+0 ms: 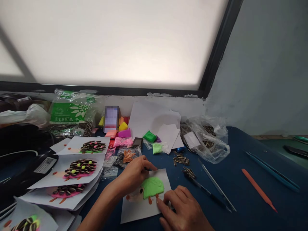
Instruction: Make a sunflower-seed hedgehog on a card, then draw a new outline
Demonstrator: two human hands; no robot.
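A white sheet of paper (134, 213) lies in front of me with a clay hedgehog on it. Its body is a flat bright green clay piece (153, 187), with a pale face, a black eye and small orange-brown feet. My left hand (137, 173) rests on the paper's upper left part, index finger stretched along the top edge and the other fingers loosely bent. With its index fingertip, my right hand (181, 207) touches the right clay foot (157, 196); its other fingers are bent, and its thumb is hidden.
Finished hedgehog pictures (80, 168) with seed spines are stacked at left. Behind are clay packets (124, 141), blank papers (154, 118) and a bag of sunflower seeds (208, 139). Loose seeds (181, 158), a pen (204, 189), tweezers (271, 170) and an orange clay tool (258, 189) lie rightward.
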